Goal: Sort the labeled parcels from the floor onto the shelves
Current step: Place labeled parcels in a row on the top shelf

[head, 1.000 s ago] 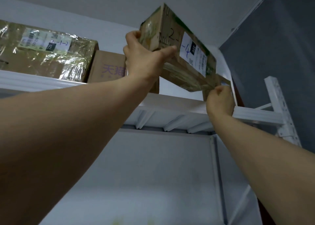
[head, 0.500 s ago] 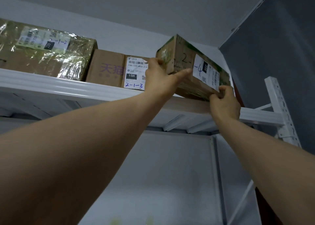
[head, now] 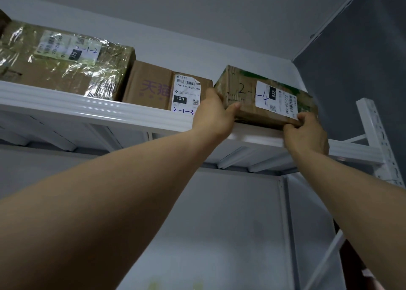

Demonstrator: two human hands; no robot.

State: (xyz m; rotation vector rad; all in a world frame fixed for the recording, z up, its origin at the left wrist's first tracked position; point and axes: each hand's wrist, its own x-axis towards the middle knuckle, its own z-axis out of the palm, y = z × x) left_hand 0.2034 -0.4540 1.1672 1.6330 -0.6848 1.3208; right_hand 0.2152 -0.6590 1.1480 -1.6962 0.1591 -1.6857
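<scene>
A taped brown parcel marked 2-1-4 (head: 248,96) lies on the white top shelf (head: 109,109), at its right end. My left hand (head: 214,116) grips the parcel's left corner, thumb across its front face. My right hand (head: 305,133) holds its lower right corner from below, fingers curled over the edge. Left of it stand a brown parcel labelled 2-1-3 (head: 153,85) and a larger plastic-wrapped parcel labelled 2-1-2 (head: 66,63).
A white perforated upright (head: 377,136) closes the shelf at the right, against a dark grey wall (head: 362,70). The ceiling is close above the parcels. Below the top shelf is the pale back panel (head: 219,223) of the rack.
The 2-1-4 parcel has come down from a tilted position above the shelf to lie on it, beside the 2-1-3 parcel. Both hands moved with it and still hold it.
</scene>
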